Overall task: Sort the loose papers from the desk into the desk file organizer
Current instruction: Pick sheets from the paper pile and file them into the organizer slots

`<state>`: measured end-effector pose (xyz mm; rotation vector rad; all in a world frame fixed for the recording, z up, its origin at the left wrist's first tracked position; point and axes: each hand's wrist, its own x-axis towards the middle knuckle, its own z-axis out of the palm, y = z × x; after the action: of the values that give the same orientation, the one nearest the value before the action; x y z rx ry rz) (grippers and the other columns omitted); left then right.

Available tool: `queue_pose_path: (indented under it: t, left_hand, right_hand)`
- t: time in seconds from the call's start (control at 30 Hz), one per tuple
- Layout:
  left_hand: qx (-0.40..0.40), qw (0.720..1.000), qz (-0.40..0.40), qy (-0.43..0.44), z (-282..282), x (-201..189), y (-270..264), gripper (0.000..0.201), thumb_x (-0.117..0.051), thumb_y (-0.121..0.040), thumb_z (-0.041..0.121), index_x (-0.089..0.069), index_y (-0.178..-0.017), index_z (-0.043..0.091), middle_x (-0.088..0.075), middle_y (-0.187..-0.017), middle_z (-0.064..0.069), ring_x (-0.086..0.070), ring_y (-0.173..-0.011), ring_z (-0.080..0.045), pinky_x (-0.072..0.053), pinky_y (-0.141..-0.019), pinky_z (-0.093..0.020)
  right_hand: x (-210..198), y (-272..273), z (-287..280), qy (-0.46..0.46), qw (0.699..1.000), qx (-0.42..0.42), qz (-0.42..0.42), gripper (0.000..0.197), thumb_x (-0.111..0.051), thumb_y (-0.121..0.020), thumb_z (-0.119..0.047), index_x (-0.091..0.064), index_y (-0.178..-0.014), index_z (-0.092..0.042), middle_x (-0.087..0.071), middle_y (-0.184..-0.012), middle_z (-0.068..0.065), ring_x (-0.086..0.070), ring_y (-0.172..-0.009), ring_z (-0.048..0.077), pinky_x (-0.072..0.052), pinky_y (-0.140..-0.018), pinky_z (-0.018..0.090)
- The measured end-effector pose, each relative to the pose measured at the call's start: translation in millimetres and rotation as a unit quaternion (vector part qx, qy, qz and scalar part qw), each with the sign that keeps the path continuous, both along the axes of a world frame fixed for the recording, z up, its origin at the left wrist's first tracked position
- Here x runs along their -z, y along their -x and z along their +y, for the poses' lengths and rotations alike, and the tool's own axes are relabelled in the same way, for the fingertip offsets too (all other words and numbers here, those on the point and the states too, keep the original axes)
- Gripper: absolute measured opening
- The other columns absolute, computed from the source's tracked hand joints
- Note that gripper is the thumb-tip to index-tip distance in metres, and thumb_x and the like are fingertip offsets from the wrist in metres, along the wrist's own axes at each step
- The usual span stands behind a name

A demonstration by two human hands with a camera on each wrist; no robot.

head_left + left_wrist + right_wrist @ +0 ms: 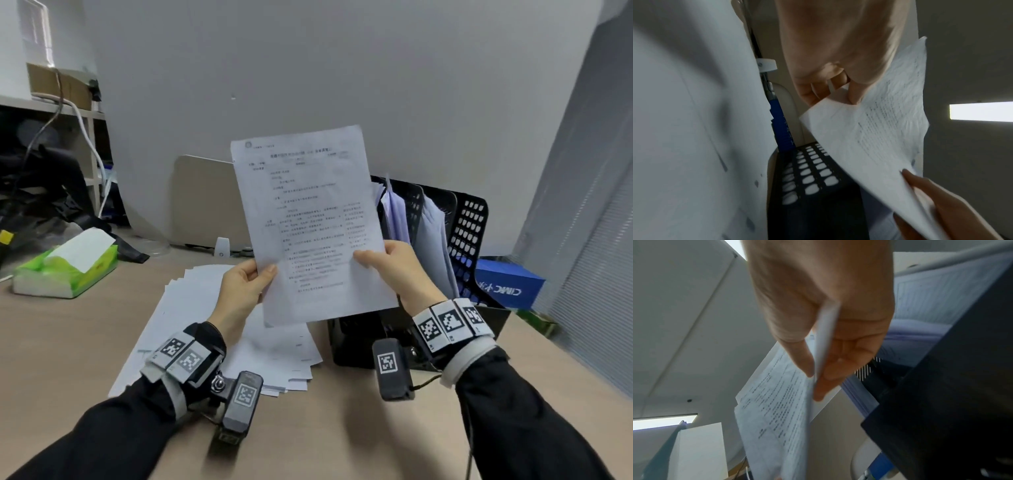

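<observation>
I hold a printed white sheet [308, 222] upright above the desk with both hands. My left hand [245, 284] pinches its lower left edge, thumb on the front. My right hand [390, 265] pinches the lower right edge. The left wrist view shows the sheet [869, 129] between thumb and fingers of the left hand [838, 81]. In the right wrist view the right hand [818, 345] grips the sheet [777, 402] edge-on. A spread pile of loose papers [191, 308] lies on the desk below. The black mesh file organizer [469, 226] stands to the right, with papers in its slots.
A green tissue pack [65, 270] sits at the left of the desk. A blue box [507, 281] lies behind the organizer at the right. A beige panel [205, 195] leans on the wall behind. Shelves with cables stand at far left.
</observation>
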<state>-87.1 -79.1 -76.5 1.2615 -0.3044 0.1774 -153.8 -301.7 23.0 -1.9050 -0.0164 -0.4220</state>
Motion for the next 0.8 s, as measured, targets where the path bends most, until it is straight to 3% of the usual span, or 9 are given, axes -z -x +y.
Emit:
queue_pose_path:
  t: [0.07,0.17,0.3,0.37,0.43,0.5,0.57,0.67,0.8]
  left_hand:
    - [0.023,1.0,-0.008,-0.014,-15,-4,10,0.021,-0.058,-0.1,0.016,-0.069,-0.118,0.01,-0.076,-0.108,-0.002,-0.072,-0.099,-0.02,-0.061,-0.081,-0.031]
    - [0.048,0.998,-0.009,-0.042,-35,-13,20,0.027,-0.054,-0.102,0.029,-0.069,-0.11,0.008,-0.077,-0.101,-0.008,-0.072,-0.092,-0.027,-0.056,-0.075,-0.032]
    - [0.086,0.992,-0.046,-0.075,-64,-32,28,0.025,-0.055,-0.102,0.022,-0.071,-0.101,0.003,-0.077,-0.092,-0.011,-0.069,-0.074,-0.025,-0.051,-0.066,-0.029]
    - [0.106,0.983,-0.088,-0.121,-82,-39,30,0.021,-0.056,-0.101,0.016,-0.073,-0.098,0.004,-0.077,-0.092,-0.008,-0.067,-0.065,-0.026,-0.05,-0.057,-0.027]
    - [0.12,0.967,-0.118,-0.19,-98,-39,31,0.018,-0.057,-0.1,0.017,-0.074,-0.102,0.01,-0.076,-0.097,-0.002,-0.068,-0.059,-0.027,-0.052,-0.051,-0.029]
    - [0.122,0.947,-0.128,-0.27,-108,-32,28,0.027,-0.056,-0.099,0.018,-0.066,-0.123,0.02,-0.069,-0.108,0.005,-0.07,-0.06,-0.025,-0.058,-0.054,-0.032]
    - [0.122,0.935,-0.117,-0.311,-109,-22,25,0.055,-0.053,-0.098,0.015,-0.04,-0.15,0.03,-0.061,-0.119,0.005,-0.07,-0.063,-0.023,-0.058,-0.056,-0.028]
    - [0.149,0.937,-0.099,-0.299,-103,-16,24,0.082,-0.051,-0.095,0.007,-0.01,-0.157,0.043,-0.055,-0.129,0.005,-0.069,-0.067,-0.021,-0.057,-0.058,-0.028]
    - [0.163,0.943,-0.088,-0.278,-101,-13,23,0.091,-0.054,-0.095,0.006,-0.001,-0.154,0.052,-0.053,-0.129,0.008,-0.07,-0.072,-0.02,-0.061,-0.067,-0.035]
  right_hand:
    - [-11,5,-5,0.012,0.998,0.033,-0.052,0.006,-0.067,-0.092,-0.009,-0.073,-0.09,-0.009,-0.075,-0.098,0.004,-0.071,-0.096,0.026,-0.057,-0.083,0.036]
    - [-31,18,-18,-0.019,0.981,0.101,-0.162,0.011,-0.066,-0.093,-0.01,-0.07,-0.086,-0.018,-0.071,-0.091,-0.008,-0.067,-0.084,0.005,-0.054,-0.065,0.013]
    - [-54,34,-38,-0.073,0.917,0.238,-0.312,0.007,-0.063,-0.096,-0.015,-0.067,-0.101,-0.013,-0.067,-0.09,-0.01,-0.06,-0.072,-0.01,-0.047,-0.065,0.007]
    - [-58,40,-45,-0.064,0.886,0.288,-0.359,0.016,-0.059,-0.098,-0.015,-0.065,-0.112,-0.01,-0.068,-0.101,-0.004,-0.063,-0.084,-0.001,-0.046,-0.071,0.004]
    - [-59,47,-47,-0.035,0.863,0.305,-0.401,0.026,-0.058,-0.096,-0.012,-0.063,-0.121,-0.01,-0.068,-0.108,-0.006,-0.063,-0.096,0.002,-0.047,-0.08,0.006]
    - [-55,52,-45,0.018,0.86,0.303,-0.409,0.028,-0.059,-0.092,-0.009,-0.062,-0.119,-0.011,-0.068,-0.106,-0.01,-0.064,-0.095,-0.001,-0.049,-0.082,0.01]
    - [-48,51,-42,0.083,0.863,0.296,-0.4,0.02,-0.06,-0.092,-0.008,-0.061,-0.112,-0.011,-0.065,-0.094,-0.016,-0.063,-0.084,-0.006,-0.051,-0.074,0.014]
    - [-39,46,-37,0.152,0.847,0.313,-0.402,0.014,-0.058,-0.095,-0.014,-0.06,-0.107,-0.006,-0.062,-0.084,-0.005,-0.061,-0.072,0.015,-0.052,-0.059,0.031]
    - [-33,33,-30,0.202,0.827,0.326,-0.411,0.021,-0.054,-0.096,-0.017,-0.064,-0.108,-0.003,-0.07,-0.09,0.007,-0.058,-0.068,0.021,-0.041,-0.051,0.02]
